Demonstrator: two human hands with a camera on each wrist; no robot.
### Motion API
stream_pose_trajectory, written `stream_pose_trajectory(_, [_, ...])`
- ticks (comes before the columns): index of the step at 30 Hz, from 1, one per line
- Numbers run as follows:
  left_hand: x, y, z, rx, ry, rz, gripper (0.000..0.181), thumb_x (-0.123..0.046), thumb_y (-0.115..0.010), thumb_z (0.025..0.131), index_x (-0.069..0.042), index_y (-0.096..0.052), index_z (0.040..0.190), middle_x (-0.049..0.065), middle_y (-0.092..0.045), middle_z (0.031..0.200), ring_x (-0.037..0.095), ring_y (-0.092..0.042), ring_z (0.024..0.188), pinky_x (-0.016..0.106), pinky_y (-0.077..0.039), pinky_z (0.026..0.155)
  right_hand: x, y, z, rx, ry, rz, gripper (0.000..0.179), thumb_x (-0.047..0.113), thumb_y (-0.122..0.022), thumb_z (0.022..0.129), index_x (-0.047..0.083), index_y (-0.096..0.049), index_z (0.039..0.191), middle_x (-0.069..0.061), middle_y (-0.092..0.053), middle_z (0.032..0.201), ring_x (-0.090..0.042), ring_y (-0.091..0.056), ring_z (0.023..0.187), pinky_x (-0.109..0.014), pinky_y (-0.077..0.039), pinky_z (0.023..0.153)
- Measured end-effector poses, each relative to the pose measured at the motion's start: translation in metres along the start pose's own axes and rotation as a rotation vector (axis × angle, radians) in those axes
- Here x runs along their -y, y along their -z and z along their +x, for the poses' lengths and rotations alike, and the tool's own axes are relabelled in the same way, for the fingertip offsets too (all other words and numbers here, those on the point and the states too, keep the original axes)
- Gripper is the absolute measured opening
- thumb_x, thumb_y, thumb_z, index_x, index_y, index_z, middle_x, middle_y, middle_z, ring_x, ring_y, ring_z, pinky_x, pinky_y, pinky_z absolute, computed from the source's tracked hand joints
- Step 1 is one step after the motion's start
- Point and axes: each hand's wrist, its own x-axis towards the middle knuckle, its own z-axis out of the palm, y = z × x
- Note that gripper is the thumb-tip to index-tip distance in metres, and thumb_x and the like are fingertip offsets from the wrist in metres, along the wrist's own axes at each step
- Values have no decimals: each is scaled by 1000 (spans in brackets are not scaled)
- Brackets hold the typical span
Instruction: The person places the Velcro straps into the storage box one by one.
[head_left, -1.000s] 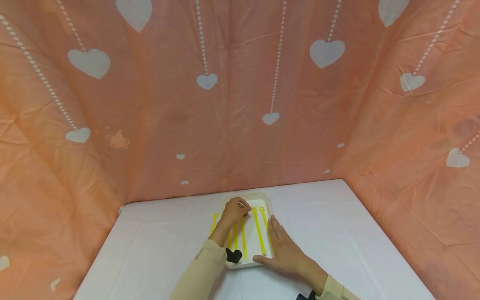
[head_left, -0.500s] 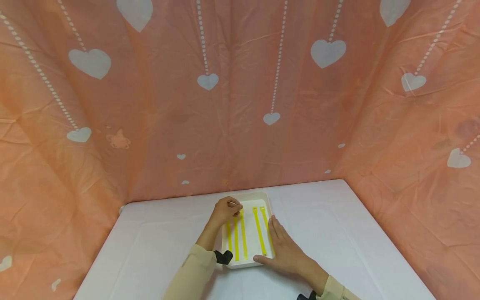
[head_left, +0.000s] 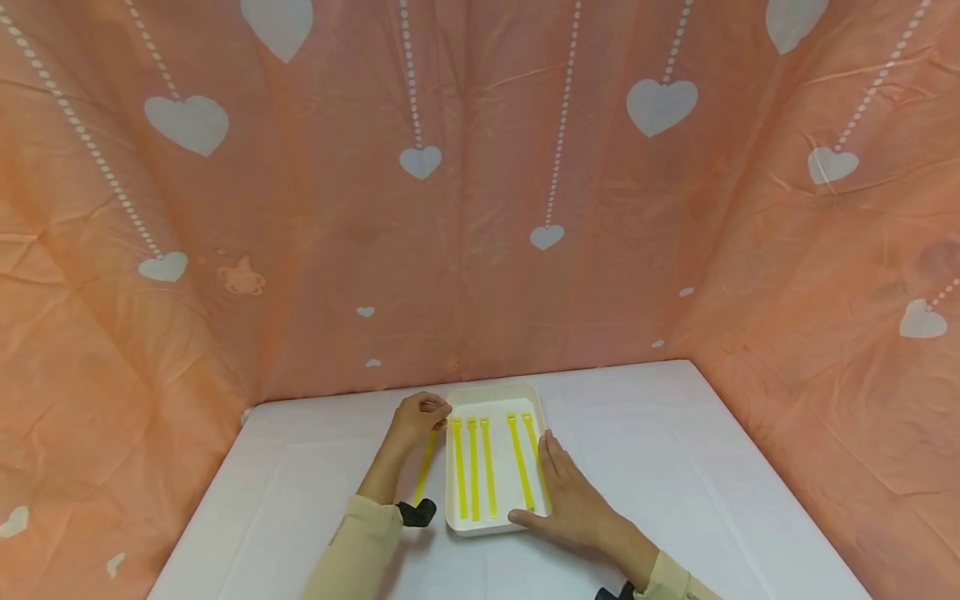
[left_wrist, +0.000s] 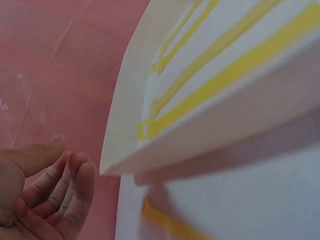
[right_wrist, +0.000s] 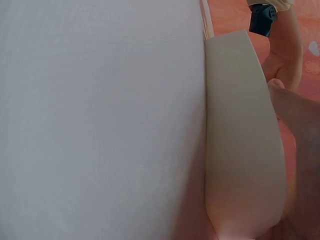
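Note:
A shallow white tray (head_left: 492, 528) lies on the white-covered table, holding several flat yellow cable-tie straps (head_left: 475, 475) with slotted heads. They lie lengthwise, three on the left half and two on the right. Just outside the tray's left side, one more yellow strap (head_left: 425, 468) is on the table. My left hand (head_left: 415, 421) hovers above its far end; in the left wrist view its fingers (left_wrist: 85, 182) are loosely bent with nothing between them. My right hand (head_left: 570, 502) rests against the tray's right rim, fingers straight along the side and thumb at the near corner.
A pink-orange curtain (head_left: 457, 275) with white hearts hangs behind the table and on both sides. Black wrist devices (head_left: 417, 512) sit by the beige sleeves (head_left: 360, 542). The tray's raised side wall (right_wrist: 242, 135) stands above the white tabletop (right_wrist: 100, 125).
My left hand has moved left from over the tray's middle to beyond its left rim, uncovering the straps inside. The right hand and the tray have stayed put.

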Motion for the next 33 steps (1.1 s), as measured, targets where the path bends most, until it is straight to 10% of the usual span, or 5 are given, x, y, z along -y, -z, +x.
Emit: stream_pose_trajectory(33, [40, 31, -1, 68, 24, 103, 22, -4, -77, 97, 8, -70, 114, 19, -74, 103, 24, -72, 88, 34, -61, 77, -1, 0, 0, 30, -23, -4, 126, 78, -64, 92, -9, -12, 168, -26, -3, 177, -40, -9, 165, -55, -22, 132])
